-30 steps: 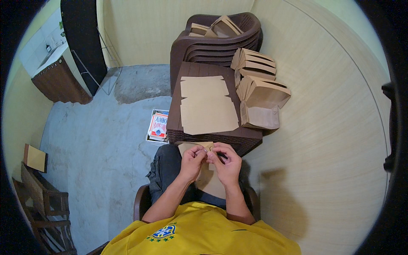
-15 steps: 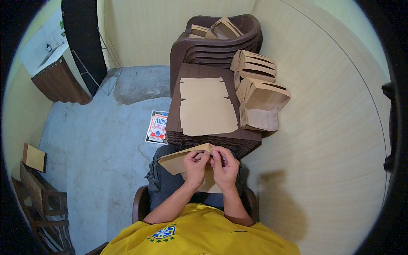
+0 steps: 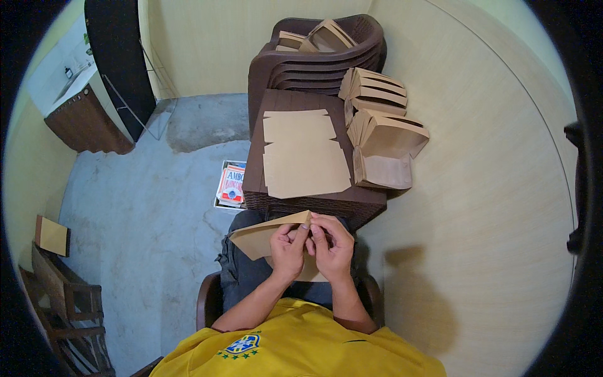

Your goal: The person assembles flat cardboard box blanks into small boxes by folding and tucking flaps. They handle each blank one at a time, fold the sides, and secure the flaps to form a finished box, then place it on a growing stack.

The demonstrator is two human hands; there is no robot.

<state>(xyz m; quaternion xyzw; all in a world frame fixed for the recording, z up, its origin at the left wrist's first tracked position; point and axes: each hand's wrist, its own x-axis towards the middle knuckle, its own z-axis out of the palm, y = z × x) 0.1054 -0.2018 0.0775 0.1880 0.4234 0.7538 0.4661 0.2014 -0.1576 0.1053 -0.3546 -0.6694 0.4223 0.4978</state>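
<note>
A person sits with a half-folded cardboard box [image 3: 262,237] held up over the lap, in front of dark trousers [image 3: 240,267]. Think of a clock laid over the hands, with 12 pointing away from the yellow shirt [image 3: 301,342]. Both hands meet at one top corner of the box. The right hand [image 3: 333,246] pinches that corner with thumb and fingers, from the 3 o'clock side. The left hand [image 3: 287,252] is bent in close beside it, and its fingers grip the card just next to the same corner. The long side of the box runs away from this corner to between 8 and 9 o'clock, and its far end tips down a little. So most of the long side lies on the left hand's side, while the right hand is nearer the very tip of the corner. More brown card shows under the wrists at 6 o'clock, but whether it is the same piece is hard to tell. At 12 o'clock is the brown worktop [image 3: 255,168], with a flat cardboard sheet [image 3: 306,154] on it. Folded boxes [image 3: 382,135] stand at 1 to 2 o'clock, and stacked chairs [image 3: 320,70] are farther off at 12.
</note>
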